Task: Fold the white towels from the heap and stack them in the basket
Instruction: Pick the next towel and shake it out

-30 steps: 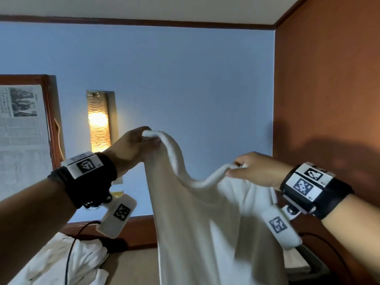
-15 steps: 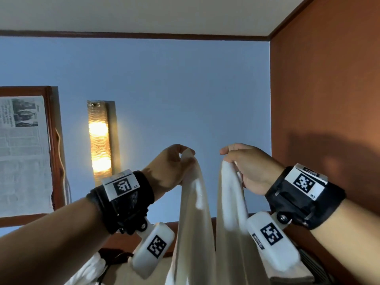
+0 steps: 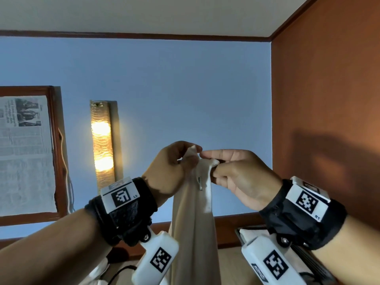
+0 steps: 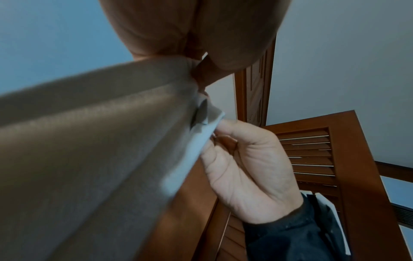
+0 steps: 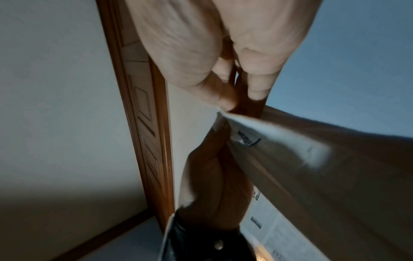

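A white towel (image 3: 193,223) hangs doubled lengthwise in front of me, with a small label (image 3: 199,182) near its top. My left hand (image 3: 192,153) pinches one top corner. My right hand (image 3: 209,163) pinches the other corner right beside it, so the two corners meet. In the left wrist view the towel (image 4: 100,141) runs down from my left hand (image 4: 196,70) and the right hand (image 4: 245,159) grips its edge. In the right wrist view my right hand (image 5: 228,98) holds the towel (image 5: 312,159) next to the left hand (image 5: 212,176).
White towels (image 3: 98,272) and a black cable (image 3: 119,272) lie at the lower left. A dark slatted object (image 3: 308,262) with white cloth (image 3: 250,231) sits at the lower right, mostly hidden by my right wrist. A lit wall lamp (image 3: 101,145) and a framed newspaper (image 3: 24,153) hang on the blue wall.
My hands have come together from well apart. The towel's spread top edge has closed into a narrow doubled strip, its two corners now touching.
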Motion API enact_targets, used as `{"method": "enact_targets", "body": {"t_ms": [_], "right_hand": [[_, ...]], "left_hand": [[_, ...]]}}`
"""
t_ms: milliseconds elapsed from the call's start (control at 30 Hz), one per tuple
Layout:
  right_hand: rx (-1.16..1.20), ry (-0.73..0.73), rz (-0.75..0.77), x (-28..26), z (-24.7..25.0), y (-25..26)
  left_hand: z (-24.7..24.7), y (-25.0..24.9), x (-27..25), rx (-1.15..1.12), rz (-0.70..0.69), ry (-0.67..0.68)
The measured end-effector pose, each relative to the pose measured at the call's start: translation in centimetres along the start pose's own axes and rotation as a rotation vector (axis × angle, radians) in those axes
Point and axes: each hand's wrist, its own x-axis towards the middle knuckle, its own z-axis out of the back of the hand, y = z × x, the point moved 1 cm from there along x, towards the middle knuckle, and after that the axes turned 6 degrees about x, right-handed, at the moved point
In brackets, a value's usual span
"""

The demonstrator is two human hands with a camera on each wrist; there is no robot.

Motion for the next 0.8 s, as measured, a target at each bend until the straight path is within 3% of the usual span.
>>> {"method": "enact_targets", "body": {"t_ms": [233, 333, 433, 567, 800], "right_hand": [[-0.467, -0.038, 0.334, 0.3, -0.8, 0.1], [-0.545, -0.076, 0.421, 0.8, -0.5, 0.0], [-0.506, -0.057, 0.407, 1.0, -0.7, 0.2], [-0.394, 0.033, 0.269, 1.4, -0.6, 0.7], [-0.471, 0.083, 0.188, 1.4, -0.1, 1.4]], "left_hand": [[1.2, -0.1, -0.7, -0.02, -0.001, -0.046], [1.5, -0.5, -1.2, 0.046, -0.063, -0.025], [2.0, -1.1, -1.4, 0.09, -0.147, -0.026], [2.4, -1.6, -1.3, 0.144, -0.209, 0.021], [2.5, -1.1, -1.0, 0.193, -0.273, 0.071]]}}
